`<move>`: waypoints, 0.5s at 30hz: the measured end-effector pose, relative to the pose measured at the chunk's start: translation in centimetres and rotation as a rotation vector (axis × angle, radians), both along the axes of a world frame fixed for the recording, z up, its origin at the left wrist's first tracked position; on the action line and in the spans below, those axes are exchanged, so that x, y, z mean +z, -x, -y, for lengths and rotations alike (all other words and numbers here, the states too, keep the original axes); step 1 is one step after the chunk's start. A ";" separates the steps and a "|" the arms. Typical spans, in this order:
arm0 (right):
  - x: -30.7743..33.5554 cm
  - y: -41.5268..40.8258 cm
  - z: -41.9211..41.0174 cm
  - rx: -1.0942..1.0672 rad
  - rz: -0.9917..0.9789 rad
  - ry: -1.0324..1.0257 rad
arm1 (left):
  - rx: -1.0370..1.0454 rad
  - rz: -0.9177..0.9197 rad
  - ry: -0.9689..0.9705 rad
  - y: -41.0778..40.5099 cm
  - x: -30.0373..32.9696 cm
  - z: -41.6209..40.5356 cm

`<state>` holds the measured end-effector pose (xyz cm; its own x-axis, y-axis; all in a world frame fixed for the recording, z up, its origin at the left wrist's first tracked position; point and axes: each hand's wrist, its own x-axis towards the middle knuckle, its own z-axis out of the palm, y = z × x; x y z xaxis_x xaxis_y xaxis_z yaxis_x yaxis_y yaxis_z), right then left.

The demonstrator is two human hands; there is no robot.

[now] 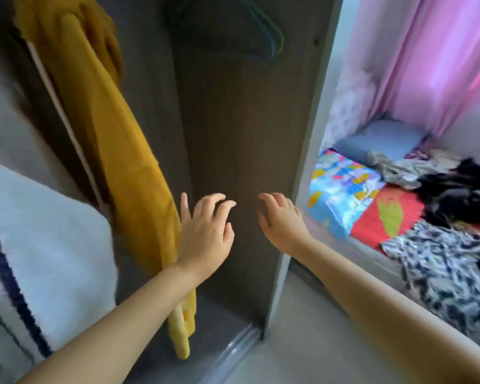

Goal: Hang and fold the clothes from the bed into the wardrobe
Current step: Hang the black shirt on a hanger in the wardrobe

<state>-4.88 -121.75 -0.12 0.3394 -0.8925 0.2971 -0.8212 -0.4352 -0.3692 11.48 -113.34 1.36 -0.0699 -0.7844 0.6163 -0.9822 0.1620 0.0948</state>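
A long mustard-yellow fabric garment (117, 151) hangs inside the dark brown wooden wardrobe (233, 120), at the left of its open compartment. Right of the wardrobe, a heap of crumpled black, grey and patterned clothes (441, 195) lies on the bed with the bright multicoloured sheet (341, 189). The left hand (205, 234) is in front of the wardrobe, just beside the garment's lower part, its grip empty with fingers loosely curled. The right hand (281, 220) reaches beside it, likewise holding nothing.
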 end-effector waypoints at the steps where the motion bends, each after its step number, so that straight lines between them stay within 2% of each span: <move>1: -1.5 2.1 -0.6 -0.038 -0.031 -0.050 | -0.058 -0.021 -0.085 2.0 -1.6 -0.1; 6: -7.3 13.7 -3.5 -0.271 -0.106 -0.276 | -0.250 -0.046 -0.445 11.2 -7.3 0.6; 12: -11.3 29.9 -6.8 -0.481 -0.136 -0.466 | -0.381 -0.040 -0.626 24.0 -10.8 4.5; 15: -12.4 38.7 -7.8 -0.582 -0.140 -0.537 | -0.430 -0.070 -0.713 33.0 -12.0 6.6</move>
